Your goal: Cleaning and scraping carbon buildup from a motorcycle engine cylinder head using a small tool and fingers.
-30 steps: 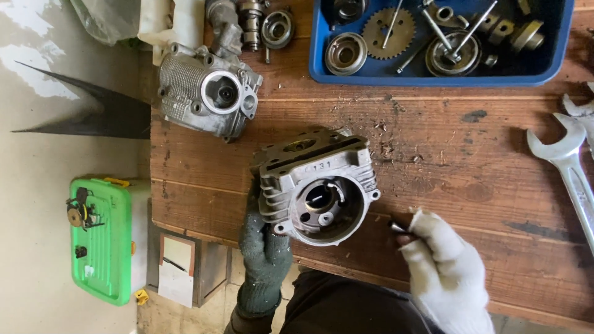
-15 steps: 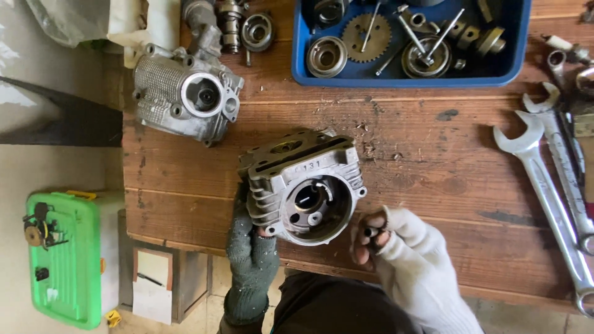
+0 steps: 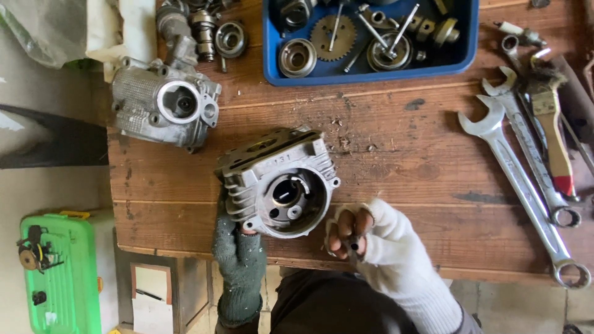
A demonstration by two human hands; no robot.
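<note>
The left hand, in a dark green knit fingerless glove, grips the finned side of a grey cast-metal cylinder head standing on the worn wooden bench. The right hand, in white knit, curls closed around a small dark part just beside it. Beyond lie steel spanners and a blue plastic tray of gears.

Blue parts tray, spanners, wire brush, green case.

Silver-grey finned cylinder head in green-gloved left hand; white-gloved right hand; blue tray beyond; brown wooden table.
</note>
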